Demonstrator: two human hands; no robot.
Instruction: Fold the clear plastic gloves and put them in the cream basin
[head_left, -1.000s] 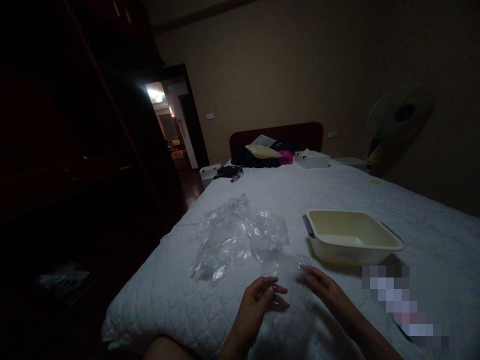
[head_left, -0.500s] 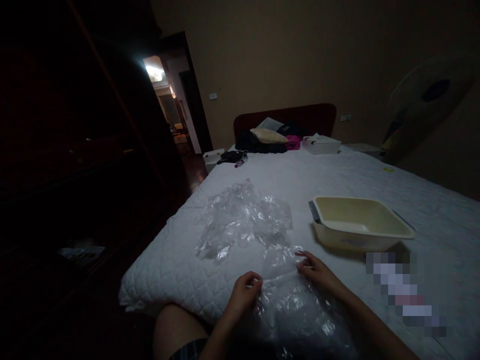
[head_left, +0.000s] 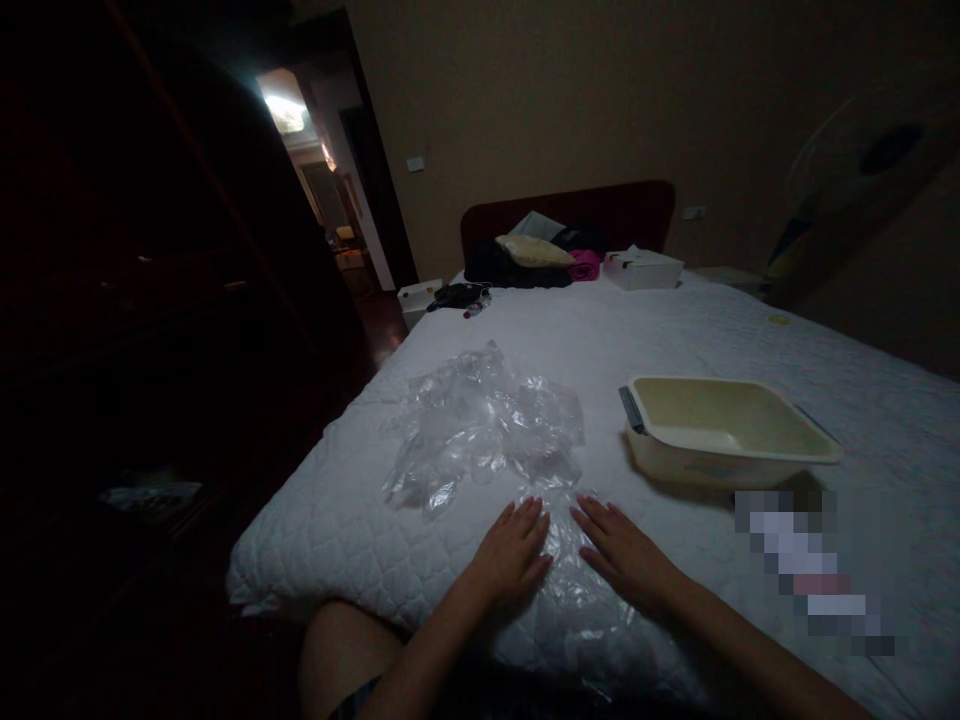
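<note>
A clear plastic bag [head_left: 581, 590] lies on the white quilted bed near my lap, its lower part hanging toward the bed's edge. My left hand [head_left: 514, 550] rests flat on the bag's left side with the fingers stretched out. On the right side, my right hand [head_left: 619, 545] lies palm down, its fingers also extended. Neither hand grips anything. Just beyond my fingertips spreads a heap of crumpled clear plastic bags [head_left: 487, 425]. To the right of the heap stands a cream plastic basin [head_left: 735, 465] with grey handles.
White quilted bedding [head_left: 322, 520] covers the bed. Toward the headboard [head_left: 637, 215] are dark clothes, a pale cushion [head_left: 534, 250], a pink roll [head_left: 585, 265] and a white box [head_left: 643, 270]. A fan [head_left: 885, 150] stands at the right. A blurred-out item lies right of my arm.
Both hands have gone from pinching the bag's edge to lying flat on it with fingers spread out. The bag is now lower and flatter against the bed.
</note>
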